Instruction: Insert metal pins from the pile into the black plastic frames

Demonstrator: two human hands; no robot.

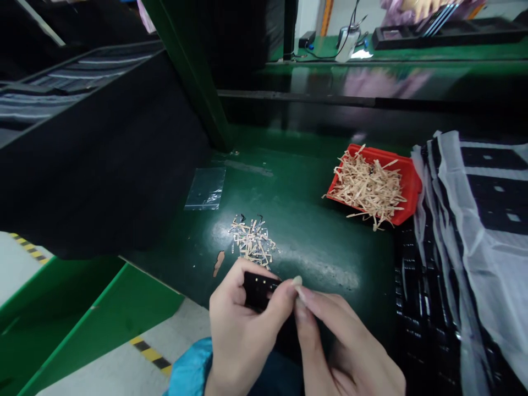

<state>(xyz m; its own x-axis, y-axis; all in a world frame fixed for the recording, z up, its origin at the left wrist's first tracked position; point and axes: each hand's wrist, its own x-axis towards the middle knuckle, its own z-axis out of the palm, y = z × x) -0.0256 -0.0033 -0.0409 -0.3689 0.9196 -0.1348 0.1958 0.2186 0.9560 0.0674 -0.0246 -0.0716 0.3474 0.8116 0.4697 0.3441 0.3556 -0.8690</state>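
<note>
My left hand [243, 330] is closed around a small black plastic part [256, 290] with pale dots on its face, held over the near edge of the green table. My right hand [338, 335] meets it, thumb and forefinger pinched together beside the left thumb tip. What lies in that pinch, if anything, is hidden by the fingertips. Just beyond my hands lies a loose pile of small thin strips [253, 242], pale and metallic. A brown scrap [218, 264] rests left of the pile.
A red bin [410, 187] full of tan paper strips [367, 184] stands at right. Beside it are stacked black parts in white wrapping [449, 220]. A clear plastic bag [206, 188] lies at left, near a green post [193, 77]. Across the bench, another person's hand [424, 6] shows above a black tray [454, 36].
</note>
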